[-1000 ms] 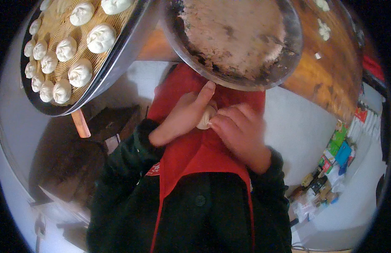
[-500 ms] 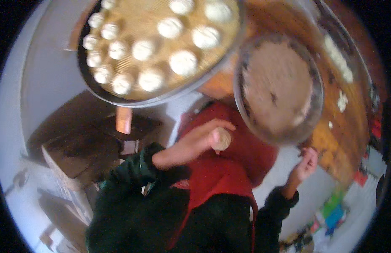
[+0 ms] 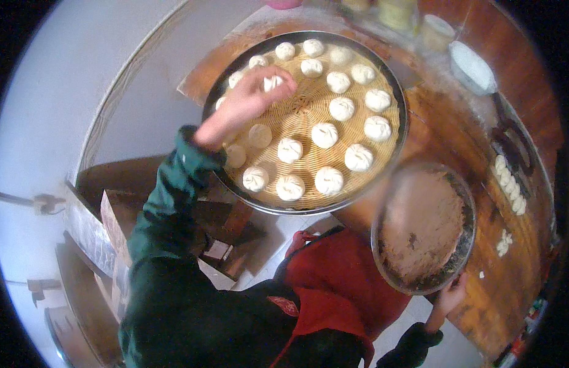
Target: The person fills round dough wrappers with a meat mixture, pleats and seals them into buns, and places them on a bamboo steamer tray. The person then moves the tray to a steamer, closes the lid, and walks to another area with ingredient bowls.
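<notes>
Since the frame half a second earlier, the left hand (image 3: pixel 247 94), which was holding a pleated bun over the red apron (image 3: pixel 352 276), has moved out over the round tray (image 3: pixel 403 119), and the right hand (image 3: pixel 450 299) has come from just beside the metal bowl (image 3: pixel 375 236) to its near rim. The left hand is reaching over the tray's far left part, thumb and fingers curling partway round a white bun (image 3: pixel 272 82); whether they are gripping it or it is resting on the woven mat (image 3: pixel 301 126) cannot be told. The right hand is lying against the bowl's lower right edge, fingers partly hidden, so the firmness of its hold cannot be told. The dark green sleeve (image 3: pixel 165 221) of the left arm is stretching up from the lower left. Around the left hand, other pleated buns (image 3: pixel 324 135) are sitting apart from one another in loose rings on the mat, inside the tray's dark rim. Right of the tray and nearer the body, the bowl is holding a broad mass of brownish filling (image 3: pixel 422 227). Beyond it, on the wooden table (image 3: pixel 441 135), a row of pale dough pieces (image 3: pixel 510 184) and a small cluster of scraps (image 3: pixel 504 243) are lying toward the right edge, while a white oval container (image 3: pixel 473 67) is standing farther back.
</notes>
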### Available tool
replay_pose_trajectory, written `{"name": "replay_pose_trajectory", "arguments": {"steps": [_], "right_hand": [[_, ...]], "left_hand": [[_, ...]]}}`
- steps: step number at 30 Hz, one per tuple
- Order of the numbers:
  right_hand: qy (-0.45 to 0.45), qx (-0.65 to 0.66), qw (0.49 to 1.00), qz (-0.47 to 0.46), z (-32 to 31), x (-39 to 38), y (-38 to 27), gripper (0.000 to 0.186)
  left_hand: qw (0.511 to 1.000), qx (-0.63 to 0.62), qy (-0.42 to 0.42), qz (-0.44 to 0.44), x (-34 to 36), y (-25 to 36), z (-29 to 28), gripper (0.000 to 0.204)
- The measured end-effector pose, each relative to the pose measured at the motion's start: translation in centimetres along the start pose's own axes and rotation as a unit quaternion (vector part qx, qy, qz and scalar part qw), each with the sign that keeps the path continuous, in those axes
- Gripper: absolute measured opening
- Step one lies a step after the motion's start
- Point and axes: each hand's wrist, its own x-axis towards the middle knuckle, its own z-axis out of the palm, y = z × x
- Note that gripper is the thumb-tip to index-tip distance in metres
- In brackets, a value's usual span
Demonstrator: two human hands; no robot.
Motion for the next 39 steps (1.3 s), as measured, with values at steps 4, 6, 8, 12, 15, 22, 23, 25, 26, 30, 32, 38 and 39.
{"name": "replay_pose_trajectory", "arguments": {"steps": [4,6,8,12,15,22,23,25,26,30,32,38,39], "right_hand": [[-0.027,0.063,0.998,0.000,-0.2,1.0,0.3,0.028],[-0.006,0.026,1.000,-0.013,0.0,1.6,0.2,0.027],[0.007,0.020,1.000,-0.020,0.3,2.0,0.2,0.027],[0.014,0.045,0.999,-0.006,0.9,2.2,0.3,0.028],[0.026,0.047,0.999,0.000,0.7,1.7,0.1,0.031],[0.007,0.071,0.997,0.034,-1.0,3.3,0.0,0.033],[-0.035,0.070,0.996,0.047,-1.2,4.6,0.6,0.028],[-0.096,0.028,0.995,0.014,-2.6,7.7,2.5,0.020],[-0.079,0.082,0.992,-0.060,-3.5,9.0,3.8,0.017],[-0.023,-0.011,0.997,-0.077,-9.8,16.5,8.6,0.015],[0.020,-0.029,0.997,-0.064,-11.4,21.0,10.2,0.018],[0.116,-0.151,0.957,-0.221,-8.5,36.1,12.9,0.026],[0.107,-0.156,0.952,-0.241,-7.3,38.2,12.8,0.031]], "left_hand": [[0.994,0.110,0.015,0.018,6.2,-4.1,-1.4,0.037],[0.973,0.227,0.013,0.025,7.8,-5.6,-1.3,0.041],[0.965,0.257,0.041,0.037,9.0,-6.6,-0.8,0.043],[0.969,0.235,0.066,0.039,10.8,-7.4,0.2,0.038],[0.961,0.265,0.057,0.057,11.8,-7.4,0.1,0.038],[0.966,0.256,0.040,-0.005,12.6,-6.9,3.0,0.041],[0.948,0.310,0.065,0.035,12.2,-7.0,4.3,0.039],[0.949,0.299,0.059,0.082,11.8,-6.6,7.2,0.036],[0.972,0.228,0.025,0.047,12.0,-6.1,8.6,0.038],[0.984,0.179,-0.006,0.006,12.3,-0.2,13.8,0.054],[0.975,0.216,0.060,-0.007,9.7,4.5,16.5,0.045],[0.991,0.095,-0.040,0.085,-4.2,14.9,28.9,0.023],[0.990,0.023,-0.106,0.086,-4.8,15.2,31.1,0.021]]}}
